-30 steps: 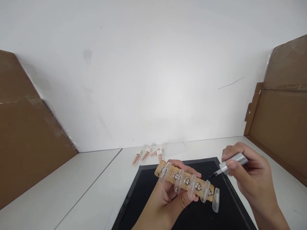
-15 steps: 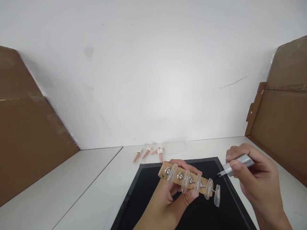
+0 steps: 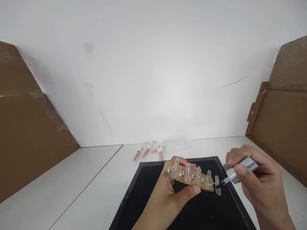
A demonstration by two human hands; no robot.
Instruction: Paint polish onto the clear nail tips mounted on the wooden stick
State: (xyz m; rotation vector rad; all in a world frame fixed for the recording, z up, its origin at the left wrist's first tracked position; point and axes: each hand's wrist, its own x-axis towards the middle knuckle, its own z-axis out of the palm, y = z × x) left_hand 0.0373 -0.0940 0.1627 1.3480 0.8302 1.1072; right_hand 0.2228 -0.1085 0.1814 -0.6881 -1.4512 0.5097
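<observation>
Behind everything rises a broad white wall [image 3: 153, 80], faintly smudged, with one thin dark line on its right side. Flanking it like the sides of an open box stand a brown cardboard panel on the left [image 3: 31, 127] and a creased brown cardboard panel on the right [image 3: 283, 115]; between them they enclose a flat white tabletop [image 3: 83, 185] crossed by a dark seam. On that surface lies a black rectangular mat with a taped-looking border [image 3: 136, 191].

Over the mat, the left hand [image 3: 168, 199] is closed around a slim tan wooden strip [image 3: 193, 183], thumb along the near edge and fingers behind, keeping it raised and tilted down toward the right. The right hand [image 3: 259, 179] pinches a smooth silver brush handle [image 3: 250, 163] between thumb and fingers. Just behind its fingers shows a sliver of a teal thing [image 3: 224, 167], too hidden to identify.

Beyond the mat lie four peach-coloured sticks with white blocky heads [image 3: 147, 151], two of them overlapping. Along the strip stand five clear, elongated plastic nail tips [image 3: 188, 172] and a row of shiny round metal knobs [image 3: 182, 172]. Smallest, the brush's dark bristles [image 3: 217, 186] meet the rightmost nail tip
</observation>
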